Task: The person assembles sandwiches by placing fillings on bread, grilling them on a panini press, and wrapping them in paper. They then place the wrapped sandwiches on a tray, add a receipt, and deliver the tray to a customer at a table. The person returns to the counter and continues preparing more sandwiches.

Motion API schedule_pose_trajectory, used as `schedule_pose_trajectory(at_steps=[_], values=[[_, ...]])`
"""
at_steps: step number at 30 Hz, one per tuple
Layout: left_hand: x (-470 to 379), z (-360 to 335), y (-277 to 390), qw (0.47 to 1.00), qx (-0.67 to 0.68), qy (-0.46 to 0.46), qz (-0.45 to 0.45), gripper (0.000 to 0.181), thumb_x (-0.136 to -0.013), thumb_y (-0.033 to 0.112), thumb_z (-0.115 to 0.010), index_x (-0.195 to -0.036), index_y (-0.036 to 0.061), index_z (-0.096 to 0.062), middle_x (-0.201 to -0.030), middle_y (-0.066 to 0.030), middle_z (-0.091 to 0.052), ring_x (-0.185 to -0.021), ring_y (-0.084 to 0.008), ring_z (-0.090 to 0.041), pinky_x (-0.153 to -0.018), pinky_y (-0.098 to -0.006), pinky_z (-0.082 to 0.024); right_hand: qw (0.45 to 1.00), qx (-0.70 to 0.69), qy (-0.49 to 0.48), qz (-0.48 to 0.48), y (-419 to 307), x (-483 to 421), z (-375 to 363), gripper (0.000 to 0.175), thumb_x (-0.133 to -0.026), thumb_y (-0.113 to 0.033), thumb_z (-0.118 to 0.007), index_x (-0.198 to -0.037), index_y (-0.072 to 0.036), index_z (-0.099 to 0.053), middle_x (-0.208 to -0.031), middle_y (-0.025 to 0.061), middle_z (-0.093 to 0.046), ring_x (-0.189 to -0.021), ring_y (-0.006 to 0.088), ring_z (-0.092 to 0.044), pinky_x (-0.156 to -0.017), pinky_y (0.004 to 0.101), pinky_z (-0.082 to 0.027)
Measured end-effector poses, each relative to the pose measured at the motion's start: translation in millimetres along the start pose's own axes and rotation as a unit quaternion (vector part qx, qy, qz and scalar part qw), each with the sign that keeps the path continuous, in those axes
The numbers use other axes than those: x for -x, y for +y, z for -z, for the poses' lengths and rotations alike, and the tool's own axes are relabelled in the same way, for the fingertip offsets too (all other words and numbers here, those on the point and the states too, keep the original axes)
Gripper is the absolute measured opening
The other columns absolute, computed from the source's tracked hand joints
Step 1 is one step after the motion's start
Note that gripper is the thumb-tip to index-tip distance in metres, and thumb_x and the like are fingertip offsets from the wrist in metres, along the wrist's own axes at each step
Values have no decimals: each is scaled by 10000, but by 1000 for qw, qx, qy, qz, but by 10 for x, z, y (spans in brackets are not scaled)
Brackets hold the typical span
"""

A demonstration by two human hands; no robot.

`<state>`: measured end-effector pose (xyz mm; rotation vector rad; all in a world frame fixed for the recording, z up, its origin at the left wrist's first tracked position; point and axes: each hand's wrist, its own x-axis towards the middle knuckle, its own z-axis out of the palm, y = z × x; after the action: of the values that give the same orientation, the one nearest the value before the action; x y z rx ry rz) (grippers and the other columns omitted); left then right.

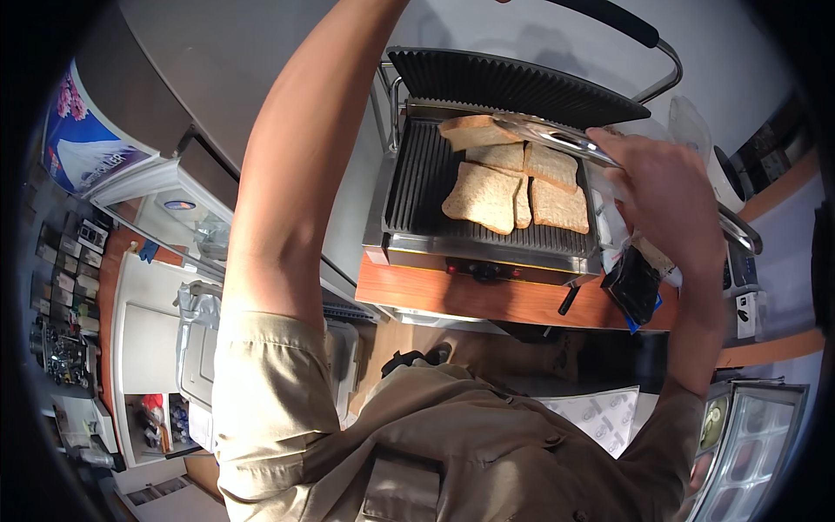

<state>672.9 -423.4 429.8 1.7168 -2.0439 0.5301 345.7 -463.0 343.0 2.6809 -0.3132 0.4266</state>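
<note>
My right hand (668, 189) grips metal tongs (554, 134), whose tips are at a tilted bread slice (475, 130) at the back of a ridged contact grill (417, 189). Several more slices lie on the lower plate; the front left slice (483, 196) partly overlaps another. The grill's ribbed upper plate (509, 81) is raised, with its black handle (613, 19) at the top edge. My left arm reaches up past the grill's left side and leaves the view. Only a sliver of skin shows by the handle, so my left hand's grip is hidden.
The grill stands on a wood-look counter (417, 284). Plastic packaging and a black packet (631, 284) lie at its right. A black-handled tool (569, 300) sticks out at the front edge. Left are a glass-fronted chiller (176, 196) and a lidded plastic container (197, 365).
</note>
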Motion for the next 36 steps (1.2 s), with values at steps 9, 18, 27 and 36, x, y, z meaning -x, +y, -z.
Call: schedule_pose_trajectory(at_steps=[9, 18, 27, 36], values=[[-77, 1, -102, 1000, -18, 19, -11, 298, -646, 164, -783, -893, 2, -749, -735, -208, -696, -637, -295, -657, -644, -413, -527, 996, 56, 60, 21, -427, -551, -718, 473, -844, -42, -622, -1315, -52, -665, -914, 108, -722, -792, 272, -725, -659, 406, -582], [-95, -7, -94, 1000, -17, 17, 2, 288, -652, 163, -779, -883, -6, -744, -730, -195, -700, -627, -289, -635, -642, -413, -520, 998, -29, 26, 57, -477, -540, -1190, 477, -787, -60, -618, -1255, -23, -702, -875, 150, -751, -746, 299, -748, -646, 402, -591], [-59, -2, -66, 999, -4, 32, 5, 263, -651, 144, -779, -865, -5, -741, -717, -185, -698, -623, -281, -632, -641, -403, -518, 997, -51, -35, 51, -481, -778, -1301, 335, -768, -76, -661, -1090, -24, -736, -780, 145, -735, -755, 323, -747, -678, 418, -590], [-41, 0, -56, 999, -4, 36, -6, 263, -654, 133, -774, -877, -5, -751, -699, -149, -696, -617, -249, -625, -633, -385, -514, 974, -193, -120, 18, -80, -27, -395, 539, -778, -142, -768, -1303, -65, -674, -1040, 165, -729, -932, 343, -693, -816, 442, -540]])
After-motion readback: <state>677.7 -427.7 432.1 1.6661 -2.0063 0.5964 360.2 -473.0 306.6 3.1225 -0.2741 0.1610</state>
